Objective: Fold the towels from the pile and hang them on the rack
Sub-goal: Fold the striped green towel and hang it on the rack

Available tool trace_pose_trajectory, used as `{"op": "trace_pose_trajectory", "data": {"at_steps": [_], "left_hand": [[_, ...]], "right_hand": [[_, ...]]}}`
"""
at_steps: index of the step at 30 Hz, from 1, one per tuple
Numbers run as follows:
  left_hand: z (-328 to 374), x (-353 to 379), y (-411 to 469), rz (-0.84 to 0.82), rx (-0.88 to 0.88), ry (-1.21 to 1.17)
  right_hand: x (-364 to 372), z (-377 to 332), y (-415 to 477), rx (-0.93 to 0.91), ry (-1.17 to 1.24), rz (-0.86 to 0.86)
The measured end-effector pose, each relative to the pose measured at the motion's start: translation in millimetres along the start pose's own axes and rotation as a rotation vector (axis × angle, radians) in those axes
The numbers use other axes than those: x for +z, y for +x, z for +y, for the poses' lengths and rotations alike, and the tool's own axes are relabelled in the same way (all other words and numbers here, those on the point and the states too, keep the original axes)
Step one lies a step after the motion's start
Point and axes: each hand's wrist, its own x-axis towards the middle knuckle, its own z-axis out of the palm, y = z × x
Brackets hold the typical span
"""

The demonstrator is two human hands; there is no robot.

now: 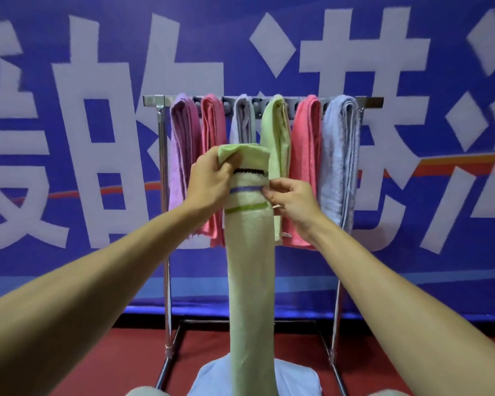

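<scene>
Head cam: the pale green striped towel (pixel 250 267) hangs in a long narrow fold in front of the rack (pixel 372 102). The left hand (pixel 209 181) has its fingers curled round the top corner, and the right hand (pixel 292 201) pinches the right edge by the purple stripe. Six hung towels (pixel 307 167) sit on the bar, with a blue banner (pixel 97 52) behind and red floor (pixel 97 352) below, and both arms are stretched forward.

Body in view: left hand (pixel 209 184), right hand (pixel 292 201), left forearm (pixel 97 267), right forearm (pixel 383 275). All bare, uncovered right to the frame edges. Pale rounded shapes (pixel 143 392) at bottom edge, possibly knees, can't tell.
</scene>
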Motion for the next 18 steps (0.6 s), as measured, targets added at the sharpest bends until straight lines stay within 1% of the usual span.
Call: {"op": "trace_pose_trajectory", "data": {"at_steps": [3, 5, 7, 10, 12, 15, 16, 18], "left_hand": [[0, 0, -1, -0.049, -0.130, -0.078], [-4, 8, -6, -0.061, -0.230, -0.198], [-12, 17, -11, -0.053, -0.323, -0.304], [-36, 30, -10, 0.030, -0.468, -0.461], [-57, 39, -9, 0.136, -0.615, -0.564], [-90, 50, -10, 0.256, -0.813, -0.732], [-104, 55, -11, 0.269, -0.846, -0.753], [-132, 59, -16, 0.303, -0.856, -0.786]], "right_hand": [[-1, 6, -4, 0.034, -0.028, -0.023], [-4, 13, -6, 0.053, -0.024, -0.025], [-7, 23, -9, 0.128, -0.039, -0.056], [-9, 49, -12, 0.262, -0.046, -0.093], [-13, 70, -15, 0.321, -0.020, -0.112], [-18, 105, -26, 0.389, -0.035, -0.219], [-19, 120, -31, 0.415, -0.064, -0.260], [-19, 151, -41, 0.459, -0.096, -0.318]]}}
